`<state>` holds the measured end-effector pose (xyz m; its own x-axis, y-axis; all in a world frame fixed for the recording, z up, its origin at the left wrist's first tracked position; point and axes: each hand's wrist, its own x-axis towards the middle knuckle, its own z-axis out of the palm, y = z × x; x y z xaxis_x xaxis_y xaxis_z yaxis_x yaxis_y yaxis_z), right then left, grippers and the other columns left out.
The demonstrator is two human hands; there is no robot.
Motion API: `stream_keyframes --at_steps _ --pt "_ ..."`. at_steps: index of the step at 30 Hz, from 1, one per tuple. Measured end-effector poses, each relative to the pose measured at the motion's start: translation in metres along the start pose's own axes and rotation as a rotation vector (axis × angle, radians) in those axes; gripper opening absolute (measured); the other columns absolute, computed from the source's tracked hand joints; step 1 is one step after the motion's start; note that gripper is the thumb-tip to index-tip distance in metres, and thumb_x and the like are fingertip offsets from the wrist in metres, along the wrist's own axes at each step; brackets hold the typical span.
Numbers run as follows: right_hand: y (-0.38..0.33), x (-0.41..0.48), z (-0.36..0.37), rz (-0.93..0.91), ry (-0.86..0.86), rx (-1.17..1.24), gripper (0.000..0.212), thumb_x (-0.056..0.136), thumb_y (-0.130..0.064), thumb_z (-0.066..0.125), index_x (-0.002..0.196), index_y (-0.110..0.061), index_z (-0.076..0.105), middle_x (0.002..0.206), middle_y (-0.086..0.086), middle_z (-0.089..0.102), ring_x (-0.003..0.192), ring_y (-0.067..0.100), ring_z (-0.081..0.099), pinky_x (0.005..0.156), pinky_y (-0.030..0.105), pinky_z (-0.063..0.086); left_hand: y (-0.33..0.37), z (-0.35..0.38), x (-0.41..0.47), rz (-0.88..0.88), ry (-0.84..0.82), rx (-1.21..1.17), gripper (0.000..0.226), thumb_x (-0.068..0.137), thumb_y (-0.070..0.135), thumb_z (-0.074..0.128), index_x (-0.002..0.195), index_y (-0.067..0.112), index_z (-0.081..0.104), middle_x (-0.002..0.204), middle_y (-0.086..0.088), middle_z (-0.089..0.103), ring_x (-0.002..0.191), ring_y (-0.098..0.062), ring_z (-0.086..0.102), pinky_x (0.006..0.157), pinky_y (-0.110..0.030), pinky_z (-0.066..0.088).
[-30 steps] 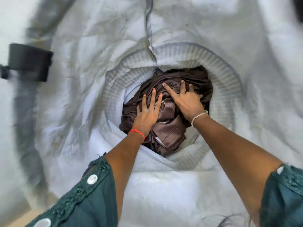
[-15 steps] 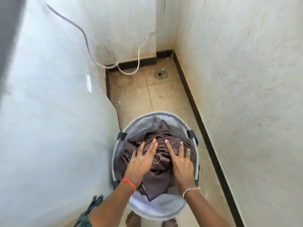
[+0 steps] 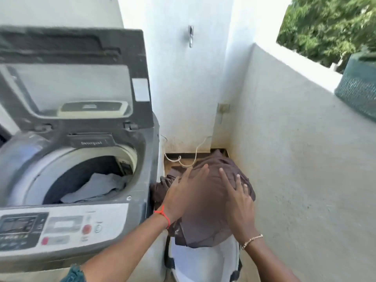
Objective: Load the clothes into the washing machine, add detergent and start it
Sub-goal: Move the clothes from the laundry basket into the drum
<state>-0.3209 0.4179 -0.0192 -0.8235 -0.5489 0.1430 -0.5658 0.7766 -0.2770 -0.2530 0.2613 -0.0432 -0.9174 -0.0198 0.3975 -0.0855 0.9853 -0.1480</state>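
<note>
A bundle of brown clothes [image 3: 205, 212] is held up over a white laundry basket [image 3: 203, 263] on the floor. My left hand [image 3: 183, 192] presses on its left side and my right hand [image 3: 239, 202] on its right, fingers spread over the cloth. The bundle's left edge is close to the side of the grey top-loading washing machine [image 3: 140, 192]. The machine's lid [image 3: 71, 78] stands open. Grey cloth [image 3: 97, 186] lies in the drum. A drawer marked Detergent [image 3: 91, 142] sits at the drum's back rim, and the control panel [image 3: 61, 226] faces me.
A white parapet wall [image 3: 305, 149] runs close on the right, with a green mesh basket [image 3: 358, 88] on its ledge. A tap [image 3: 190, 36] sticks out of the back wall. A white cable [image 3: 193, 159] trails on the narrow floor strip behind the bundle.
Both hands have lifted the brown bundle up out of the basket. My view has risen from the basket to take in the open washing machine on the left.
</note>
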Motion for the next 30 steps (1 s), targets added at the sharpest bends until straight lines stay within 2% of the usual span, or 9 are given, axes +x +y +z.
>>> stream_keyframes --at_steps 3,8,13,16,19,22,25,28,30 --pt "-0.034 0.018 -0.052 -0.083 0.142 0.082 0.097 0.058 0.012 0.048 0.142 -0.033 0.029 0.131 0.032 0.049 0.099 0.049 0.06 0.054 0.041 0.053 -0.032 -0.057 0.014 -0.007 0.122 0.059 0.072 0.08 -0.007 0.037 0.147 0.008 0.017 0.153 0.0 0.021 0.125 -0.035 0.049 0.074 -0.038 0.057" --pt "-0.113 0.045 -0.125 -0.281 0.331 0.192 0.091 0.064 0.009 0.039 0.142 -0.034 0.027 0.143 0.028 0.036 0.118 0.047 0.048 0.072 0.045 0.048 -0.098 -0.145 0.027 -0.047 0.292 0.185 0.066 0.079 -0.008 0.033 0.143 0.009 0.028 0.148 -0.001 0.038 0.121 -0.033 0.053 0.071 -0.038 0.058" --pt "-0.204 0.071 -0.151 -0.435 0.391 0.317 0.088 0.065 0.001 0.031 0.142 -0.04 0.025 0.148 0.023 0.03 0.122 0.042 0.045 0.083 0.044 0.045 -0.182 -0.207 0.011 -0.102 0.395 0.338 0.071 0.077 -0.014 0.044 0.143 0.01 0.033 0.148 0.002 0.038 0.12 -0.033 0.054 0.07 -0.038 0.058" --pt "-0.264 0.087 -0.13 -0.492 0.374 0.377 0.092 0.06 0.0 0.03 0.142 -0.041 0.025 0.147 0.022 0.033 0.126 0.041 0.043 0.083 0.045 0.047 -0.239 -0.217 -0.016 -0.121 0.376 0.405 0.071 0.08 -0.015 0.047 0.144 0.01 0.031 0.15 0.001 0.034 0.121 -0.034 0.053 0.074 -0.041 0.057" --pt "-0.321 0.093 -0.093 -0.529 0.311 0.42 0.094 0.064 0.008 0.035 0.143 -0.042 0.022 0.148 0.02 0.032 0.126 0.041 0.044 0.082 0.047 0.047 -0.295 -0.207 -0.053 -0.148 0.308 0.434 0.071 0.082 -0.014 0.048 0.146 0.01 0.029 0.151 0.001 0.032 0.125 -0.032 0.05 0.074 -0.04 0.057" --pt "-0.367 0.093 -0.046 -0.515 0.175 0.433 0.098 0.067 0.012 0.041 0.142 -0.045 0.015 0.153 0.014 0.025 0.137 0.031 0.031 0.092 0.044 0.042 -0.342 -0.179 -0.098 -0.175 0.218 0.413 0.075 0.081 -0.012 0.054 0.147 0.01 0.025 0.152 0.001 0.03 0.126 -0.031 0.049 0.076 -0.04 0.056" --pt "-0.396 0.088 0.004 -0.48 0.055 0.428 0.098 0.067 0.012 0.042 0.142 -0.043 0.013 0.153 0.014 0.024 0.143 0.024 0.019 0.1 0.042 0.04 -0.373 -0.138 -0.14 -0.183 0.099 0.368 0.073 0.082 -0.008 0.05 0.147 0.011 0.023 0.153 0.001 0.028 0.126 -0.031 0.049 0.078 -0.04 0.056" --pt "-0.411 0.082 0.056 -0.4 -0.027 0.381 0.098 0.067 0.01 0.042 0.14 -0.045 0.008 0.152 0.017 0.026 0.141 0.029 0.023 0.103 0.04 0.035 -0.391 -0.1 -0.168 -0.177 0.013 0.311 0.064 0.083 -0.007 0.04 0.144 0.011 0.031 0.149 0.001 0.035 0.122 -0.03 0.053 0.074 -0.039 0.058" --pt "-0.414 0.08 0.085 -0.339 -0.064 0.342 0.099 0.066 0.011 0.042 0.14 -0.045 0.007 0.15 0.018 0.028 0.139 0.032 0.027 0.1 0.041 0.039 -0.397 -0.076 -0.177 -0.159 -0.038 0.28 0.062 0.083 -0.006 0.037 0.142 0.011 0.033 0.148 0.002 0.039 0.119 -0.03 0.056 0.072 -0.039 0.058"
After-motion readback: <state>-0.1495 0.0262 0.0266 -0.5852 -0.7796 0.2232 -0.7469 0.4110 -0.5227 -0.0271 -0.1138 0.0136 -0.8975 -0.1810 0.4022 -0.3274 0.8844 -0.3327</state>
